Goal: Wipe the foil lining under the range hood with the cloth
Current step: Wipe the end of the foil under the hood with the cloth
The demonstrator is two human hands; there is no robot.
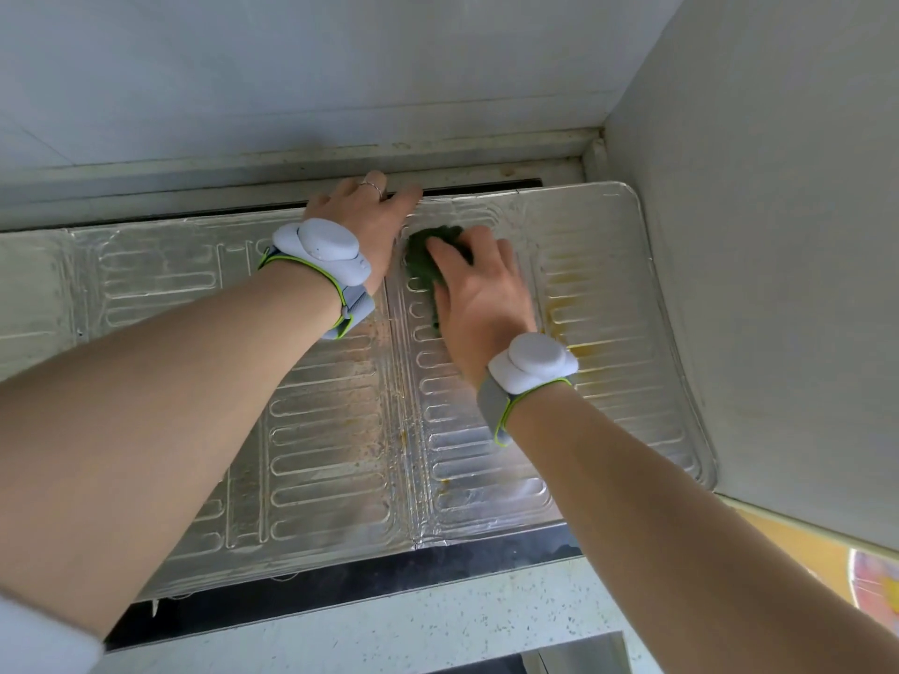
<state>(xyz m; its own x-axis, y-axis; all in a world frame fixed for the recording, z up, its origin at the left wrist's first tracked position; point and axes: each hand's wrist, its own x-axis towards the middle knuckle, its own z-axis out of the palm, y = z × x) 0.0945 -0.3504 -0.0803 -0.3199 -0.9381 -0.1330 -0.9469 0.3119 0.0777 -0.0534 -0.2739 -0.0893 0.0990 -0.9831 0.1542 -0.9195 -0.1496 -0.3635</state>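
The embossed silver foil lining [335,459] fills the middle of the view, with orange-brown grease spots along its centre seam and right panel. A dark green cloth [422,257] lies against the foil near its top edge. My right hand [479,294] presses flat on the cloth, covering most of it. My left hand [369,211] rests on the foil's top edge just left of the cloth, fingers reaching over the edge into the dark gap. Both wrists carry white bands.
A grey wall [778,235] closes in on the right, and a pale panel [340,65] with a grimy ledge runs above the foil. A black strip [340,591] and a speckled light surface [438,625] border the foil's lower edge.
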